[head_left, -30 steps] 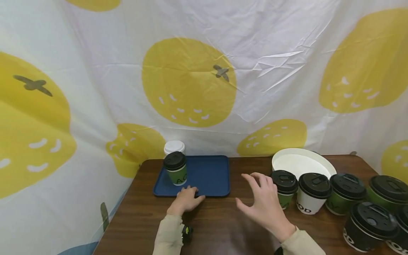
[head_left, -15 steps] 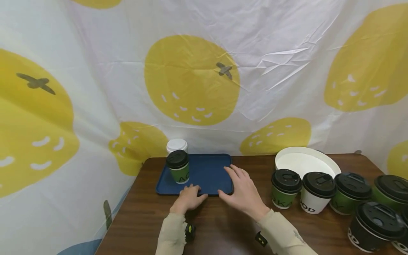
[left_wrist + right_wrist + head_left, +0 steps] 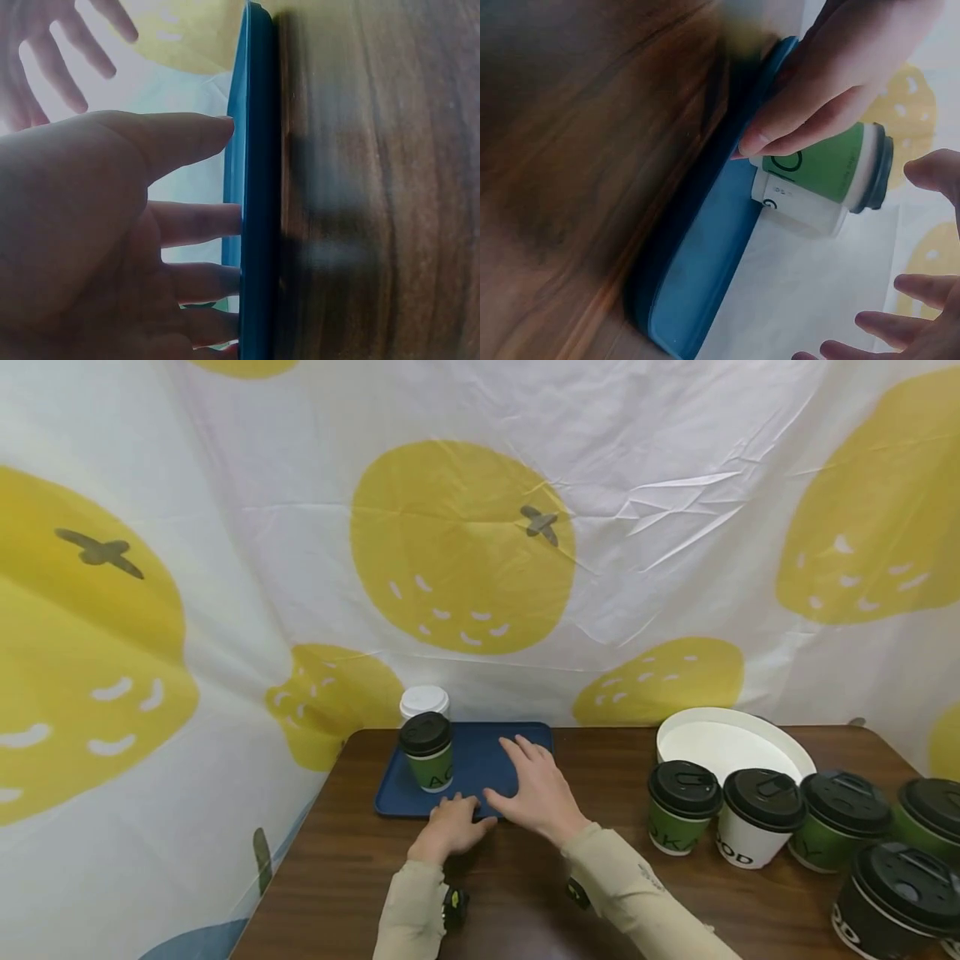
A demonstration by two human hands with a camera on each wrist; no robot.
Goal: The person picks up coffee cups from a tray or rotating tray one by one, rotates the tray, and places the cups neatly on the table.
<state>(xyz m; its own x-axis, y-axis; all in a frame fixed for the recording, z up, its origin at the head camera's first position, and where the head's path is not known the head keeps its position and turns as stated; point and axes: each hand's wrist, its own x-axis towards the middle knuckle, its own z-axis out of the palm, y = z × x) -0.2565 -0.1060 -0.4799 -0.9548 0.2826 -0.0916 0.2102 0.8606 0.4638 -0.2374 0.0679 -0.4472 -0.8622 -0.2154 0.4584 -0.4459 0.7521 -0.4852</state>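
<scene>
A blue tray (image 3: 480, 760) lies on the wooden table. My left hand (image 3: 450, 828) rests at its near rim, fingertips at the rim and thumb out to the right, as the left wrist view shows. On the tray's left side stands a green paper cup (image 3: 431, 764) with a black lid. Behind it, partly hidden, is a white cup (image 3: 424, 700) with a white lid. My right hand (image 3: 534, 793) hovers over the tray's near right part, fingers spread and holding nothing. In the right wrist view its fingers (image 3: 930, 289) are apart from both cups.
On the right stand several black-lidded paper cups, among them a green one (image 3: 681, 810), a white one (image 3: 759, 818) and a black one (image 3: 892, 902). Behind them is a round white tray (image 3: 731, 739). A fruit-patterned cloth (image 3: 637, 552) hangs along the table's back edge.
My right hand has moved left, from beside the cups on the right to over the blue tray. The left hand stays at the tray's rim. The view has shifted slightly left.
</scene>
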